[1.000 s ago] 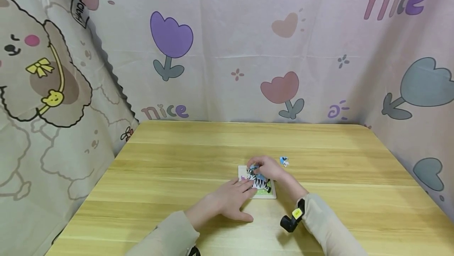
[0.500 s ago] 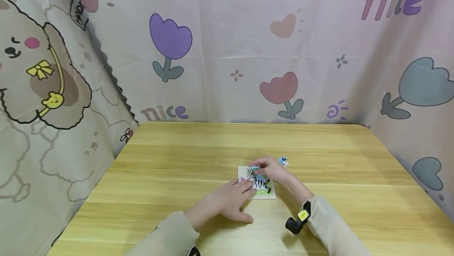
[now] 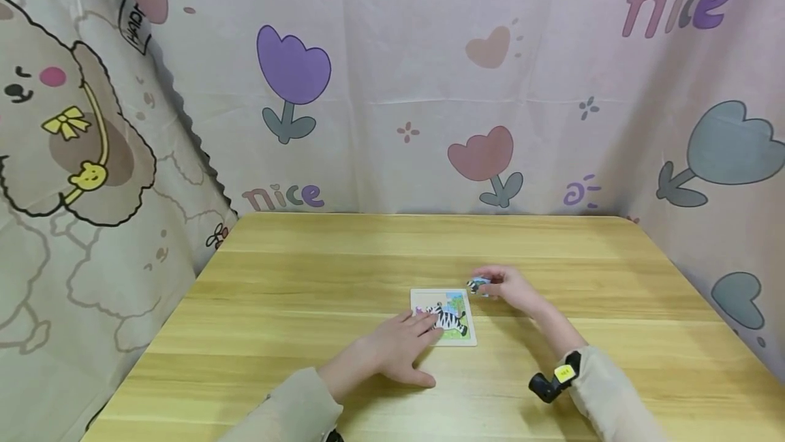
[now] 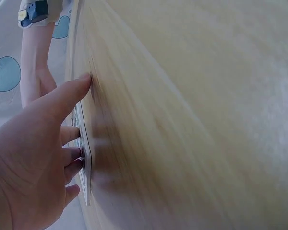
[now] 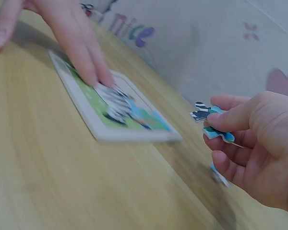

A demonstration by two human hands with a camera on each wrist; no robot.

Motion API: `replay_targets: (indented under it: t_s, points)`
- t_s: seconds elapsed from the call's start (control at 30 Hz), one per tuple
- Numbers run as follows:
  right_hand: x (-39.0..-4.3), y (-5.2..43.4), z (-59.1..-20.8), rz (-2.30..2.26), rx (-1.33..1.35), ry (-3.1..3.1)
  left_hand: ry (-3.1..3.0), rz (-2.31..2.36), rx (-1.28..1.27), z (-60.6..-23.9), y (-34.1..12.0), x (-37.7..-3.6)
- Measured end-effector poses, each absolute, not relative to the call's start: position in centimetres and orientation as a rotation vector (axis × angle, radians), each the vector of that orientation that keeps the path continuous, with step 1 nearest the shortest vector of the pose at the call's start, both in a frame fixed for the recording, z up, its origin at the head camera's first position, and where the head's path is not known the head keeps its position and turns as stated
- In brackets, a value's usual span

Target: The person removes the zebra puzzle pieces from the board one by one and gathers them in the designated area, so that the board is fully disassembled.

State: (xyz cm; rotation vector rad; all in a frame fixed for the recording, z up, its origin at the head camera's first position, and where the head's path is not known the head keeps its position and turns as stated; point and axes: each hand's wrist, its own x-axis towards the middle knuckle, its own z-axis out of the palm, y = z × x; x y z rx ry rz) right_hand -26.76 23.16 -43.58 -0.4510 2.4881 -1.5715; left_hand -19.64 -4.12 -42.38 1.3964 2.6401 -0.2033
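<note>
worktop (image 3: 306, 306): holds the zebra puzzle board (image 3: 443, 317) | your left hand (image 3: 392, 353): fingers spread flat, pressing the board's near-left edge | your right hand (image 3: 512, 287): just right of the board, pinching a blue puzzle piece (image 5: 212, 122)

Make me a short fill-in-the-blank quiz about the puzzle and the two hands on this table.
1. The animal pictured on the puzzle board is a ____.
2. The right hand pinches a loose puzzle ____ beside the board.
3. The left hand presses its fingers flat on the ____.
4. Everything rests on a light ____ table.

Missing words: zebra; piece; board; wooden
</note>
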Motion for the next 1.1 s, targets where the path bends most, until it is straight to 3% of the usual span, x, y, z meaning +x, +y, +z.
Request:
replay_targets:
  t_s: [0.43,1.1]
  points:
    - [-26.7,28.9,-44.0,-1.527,-0.145,2.704,2.647,-0.188,1.395,-42.6,-4.4,-19.6]
    - [-27.8,27.7,-43.9,-1.114,0.022,2.963,2.639,-0.162,1.390,-42.3,-4.4,-19.5]
